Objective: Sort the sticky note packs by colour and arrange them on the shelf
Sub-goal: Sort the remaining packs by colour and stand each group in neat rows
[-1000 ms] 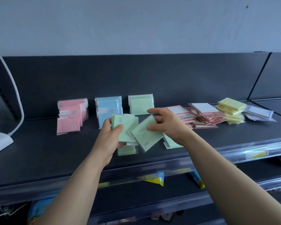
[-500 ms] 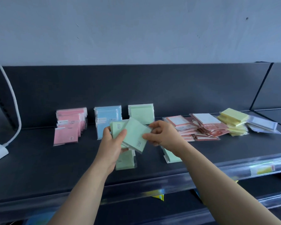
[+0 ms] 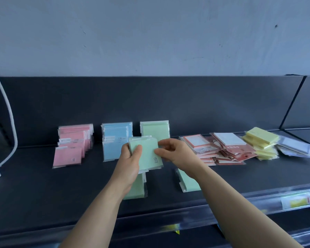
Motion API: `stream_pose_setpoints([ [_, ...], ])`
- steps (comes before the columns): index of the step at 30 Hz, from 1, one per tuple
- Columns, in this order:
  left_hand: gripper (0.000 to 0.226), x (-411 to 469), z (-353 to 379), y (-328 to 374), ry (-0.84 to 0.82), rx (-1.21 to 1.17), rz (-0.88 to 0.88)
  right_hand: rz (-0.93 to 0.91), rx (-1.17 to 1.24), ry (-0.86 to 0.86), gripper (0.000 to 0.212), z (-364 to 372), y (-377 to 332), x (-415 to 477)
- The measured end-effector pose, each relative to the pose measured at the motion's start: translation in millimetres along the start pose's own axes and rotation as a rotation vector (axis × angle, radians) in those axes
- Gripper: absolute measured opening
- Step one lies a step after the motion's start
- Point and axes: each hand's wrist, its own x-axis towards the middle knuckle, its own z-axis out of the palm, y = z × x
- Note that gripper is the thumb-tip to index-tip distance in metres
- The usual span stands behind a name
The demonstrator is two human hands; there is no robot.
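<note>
L hand (image 3: pixel 131 158) grips a small stack of green packs (image 3: pixel 148 156) from the left edge, thumb laid across the front face, held up just above the shelf (image 3: pixel 43 190) near its middle. R hand (image 3: pixel 175 153) pinches the right edge of the same stack btwn thumb and fingers, so both hands are closed on it. Front pack sits slightly tilted, small print at its lower right corner. Below the L wrist a loose green pack (image 3: pixel 135 188) lies flat on the shelf, partly hidden by the arm; a second loose green pack (image 3: pixel 188 181) lies flat under the R forearm. Along the back: pink row (image 3: pixel 73 145) standing at left, blue row (image 3: pixel 115 140) just beside it, then a green row (image 3: pixel 155 128) standing upright right behind the held stack. To the right, a messy heap of red-and-white packs (image 3: pixel 220 149), then a yellow pile (image 3: pixel 261 142) touching it, then clear-wrapped pale packs (image 3: pixel 293 145) at far right. White cable (image 3: pixel 9 113) runs down the left side. Yellow price label (image 3: pixel 296 202) on the shelf's front rail, lower right.
</note>
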Motion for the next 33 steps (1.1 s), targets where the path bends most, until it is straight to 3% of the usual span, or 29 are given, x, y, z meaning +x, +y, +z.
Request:
stream_pose_setpoints([
  [5, 0.014, 12.9, 5.4, 0.0, 0.045, -0.116, -0.01, 0.017, 0.037, -0.046, 0.041, -1.9, -3.8, 1.9],
  [11, 0.03, 17.5, 9.2, -1.3, 0.054, -0.084, -0.012, -0.02, -0.026, -0.037, 0.055, -8.0, -4.1, 9.2],
  [15, 0.026, 19.9, 11.7, 1.8, 0.093, -0.108, -0.055, 0.004, 0.02, -0.051, 0.051, -12.2, -5.1, 9.9],
  [19, 0.026, 15.4, 12.6, 6.0, 0.026, -0.195, -0.056, 0.03, 0.19, -0.056, 0.041, -13.1, -6.2, 9.4],
  [26, 0.019, 17.7, 7.6, -0.1, 0.067, -0.155, -0.077, 0.042, 0.259, 0.062, 0.021, -14.5, -0.1, 11.0],
  [30, 0.015, 20.7, 4.2, -5.7, 0.19, -0.141, -0.105, 0.111, 0.343, 0.109, 0.025, -14.0, 3.2, 8.7],
  [33, 0.013, 19.4, 8.4, -5.4, 0.169, -0.2, -0.097, 0.117, 0.361, 0.062, 0.033, -10.0, 3.5, 3.7],
])
